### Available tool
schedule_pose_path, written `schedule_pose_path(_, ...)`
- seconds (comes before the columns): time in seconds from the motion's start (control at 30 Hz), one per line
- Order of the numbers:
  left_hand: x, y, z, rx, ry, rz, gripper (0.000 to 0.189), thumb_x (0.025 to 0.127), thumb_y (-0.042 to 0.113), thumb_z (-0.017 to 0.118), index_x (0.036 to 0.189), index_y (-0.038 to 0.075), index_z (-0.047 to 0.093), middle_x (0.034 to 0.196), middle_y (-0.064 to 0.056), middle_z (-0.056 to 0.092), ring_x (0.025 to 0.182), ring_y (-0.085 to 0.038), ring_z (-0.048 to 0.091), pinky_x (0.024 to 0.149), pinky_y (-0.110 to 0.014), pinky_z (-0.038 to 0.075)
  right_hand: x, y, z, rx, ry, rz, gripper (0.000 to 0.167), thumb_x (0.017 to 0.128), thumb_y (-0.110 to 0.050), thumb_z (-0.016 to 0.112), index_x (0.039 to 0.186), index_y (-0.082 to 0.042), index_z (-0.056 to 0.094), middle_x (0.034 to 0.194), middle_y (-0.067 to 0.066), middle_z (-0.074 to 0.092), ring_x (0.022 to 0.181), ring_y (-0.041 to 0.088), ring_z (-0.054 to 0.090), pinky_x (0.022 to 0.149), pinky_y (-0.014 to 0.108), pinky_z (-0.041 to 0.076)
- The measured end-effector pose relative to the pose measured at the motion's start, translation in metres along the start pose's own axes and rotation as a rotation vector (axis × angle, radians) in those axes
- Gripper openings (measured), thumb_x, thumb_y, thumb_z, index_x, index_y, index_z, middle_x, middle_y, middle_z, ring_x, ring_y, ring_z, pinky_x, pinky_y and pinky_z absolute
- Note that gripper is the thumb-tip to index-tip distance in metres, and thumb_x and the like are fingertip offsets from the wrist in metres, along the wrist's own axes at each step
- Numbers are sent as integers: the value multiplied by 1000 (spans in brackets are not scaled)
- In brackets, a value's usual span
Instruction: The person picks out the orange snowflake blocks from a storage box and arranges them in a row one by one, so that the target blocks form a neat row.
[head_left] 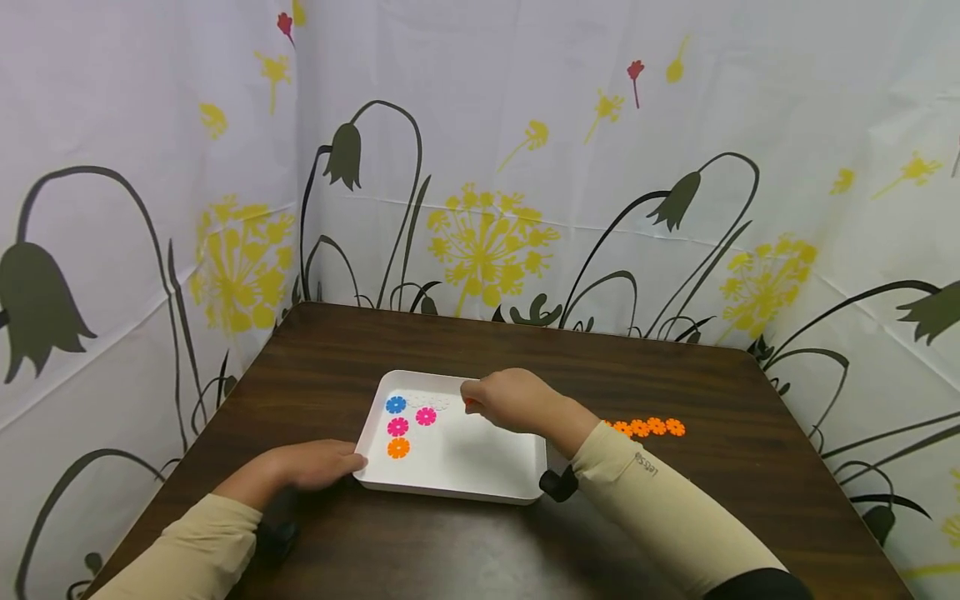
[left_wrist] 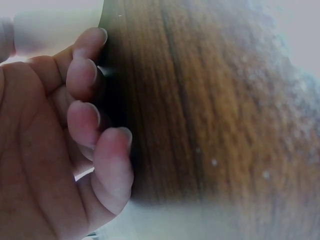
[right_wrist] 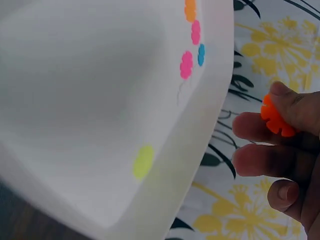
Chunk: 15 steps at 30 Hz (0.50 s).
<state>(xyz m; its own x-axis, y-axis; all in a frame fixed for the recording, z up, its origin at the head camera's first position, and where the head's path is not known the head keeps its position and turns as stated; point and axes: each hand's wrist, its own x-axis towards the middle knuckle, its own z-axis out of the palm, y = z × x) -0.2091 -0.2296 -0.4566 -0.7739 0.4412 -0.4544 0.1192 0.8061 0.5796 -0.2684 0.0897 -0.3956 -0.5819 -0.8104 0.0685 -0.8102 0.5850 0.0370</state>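
A shallow white tray (head_left: 480, 467) lies on the table. My left hand (head_left: 315, 463) grips its near left corner, thumb at the rim; the left wrist view shows curled fingers (left_wrist: 82, 122). Over the tray's far right part, my right hand (head_left: 517, 402) pinches an orange notched, flower-shaped disc (right_wrist: 276, 117) between thumb and fingers. Inside the tray, along the left, are a blue disc (head_left: 396, 404), two pink discs (head_left: 397, 427) and another orange disc (head_left: 398, 448). Pale white discs (head_left: 429, 402) lie along the far side. The right wrist view also shows a yellow disc (right_wrist: 143, 162).
Right of the tray, a row of several orange discs (head_left: 656, 426) sits on the dark wooden table (head_left: 720, 500), partly behind the right forearm. A white curtain (head_left: 465, 108) with flower prints hangs behind and along both sides of the table.
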Motion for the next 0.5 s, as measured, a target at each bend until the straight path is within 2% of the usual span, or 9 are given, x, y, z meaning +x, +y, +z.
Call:
schedule_pose_path(0.27,0,1,0,-1,-4,-11,51,100,33,50,136,-3,52,133,-22,56,126,-45,49,109,-63,33,-33,22,-13,20,48,98,8,94,-28,66,93,-21,61,84,-13,65,64,6,51,60,21,45)
schedule_pose_path(0.5,1,0,0,5,-9,-15,52,100,33,50,137,-4,51,134,-23,55,128,-46,47,109,-62,32,-66,43,-12,27,187,101,16,91,-29,70,85,-21,57,81,-13,59,65,4,50,59,21,44)
